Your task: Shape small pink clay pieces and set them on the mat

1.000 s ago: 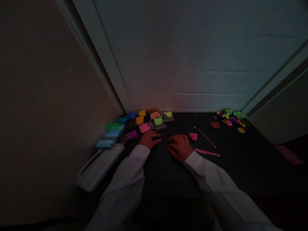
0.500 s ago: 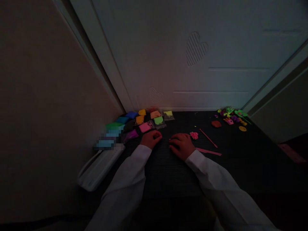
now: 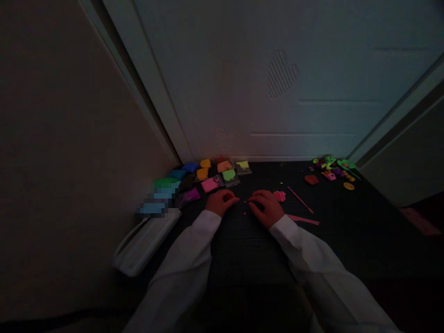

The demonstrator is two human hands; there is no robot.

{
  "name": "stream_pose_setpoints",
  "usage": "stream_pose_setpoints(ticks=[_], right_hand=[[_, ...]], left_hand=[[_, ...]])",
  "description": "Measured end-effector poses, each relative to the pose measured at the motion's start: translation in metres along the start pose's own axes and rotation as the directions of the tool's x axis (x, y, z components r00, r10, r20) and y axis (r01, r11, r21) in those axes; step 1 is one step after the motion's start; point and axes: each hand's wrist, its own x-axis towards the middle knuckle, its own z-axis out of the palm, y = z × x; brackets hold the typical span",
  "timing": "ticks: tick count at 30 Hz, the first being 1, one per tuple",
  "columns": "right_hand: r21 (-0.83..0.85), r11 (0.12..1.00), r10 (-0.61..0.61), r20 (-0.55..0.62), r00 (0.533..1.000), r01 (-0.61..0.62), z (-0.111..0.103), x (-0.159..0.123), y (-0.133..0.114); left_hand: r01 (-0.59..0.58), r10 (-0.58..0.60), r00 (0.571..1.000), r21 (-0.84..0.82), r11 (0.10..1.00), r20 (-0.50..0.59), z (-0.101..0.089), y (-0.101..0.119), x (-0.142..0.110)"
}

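Head view, left hand (image 3: 219,202) and right hand (image 3: 266,208) curl above the table (image 3: 239,245), two pink dots (image 3: 244,213) between them, and I can't tell whether either grip is pinched or parted, but such tiny bits probably want featherlight fingertips.

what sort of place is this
Probably a dim room in a home: a dark tabletop stands against a pale panel with raised hearts, and packets of bright, clay-like material lie on the tabletop.

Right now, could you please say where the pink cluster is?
In the head view, the pink cluster lies right of centre, between the right hand and the thin pink stick.
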Motion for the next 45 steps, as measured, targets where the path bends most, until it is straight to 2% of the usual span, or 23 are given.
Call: stream_pose_setpoints(ticks=[9, 17, 28, 45], right_hand=[[0.023, 1.000, -0.005, 0.020, 1.000, 0.005, 0.0004, -0.0018, -0.0039], [0.045, 0.999, -0.012, 0.009, 1.000, 0.011, 0.0003, -0.0009, -0.0039], [0.068, 0.998, -0.011, -0.004, 1.000, 0.011, -0.0005, -0.0009, -0.0047], [0.069, 0.998, 0.000, -0.008, 1.000, 0.000, -0.0018, 0.0000, -0.0057]], left_hand=[[-0.049, 0.048, 0.999, -0.039, 0.998, -0.008, -0.0035, 0.0020, -0.0005], [0.007, -0.007, 0.999, -0.002, 1.000, -0.035, -0.0020, 0.0027, -0.0003], [-0.025, 0.025, 0.999, -0.011, 1.000, -0.033, -0.0045, 0.0054, -0.0019], [0.011, -0.010, 0.999, 0.007, 1.000, -0.042, -0.0046, 0.0070, -0.0020]])
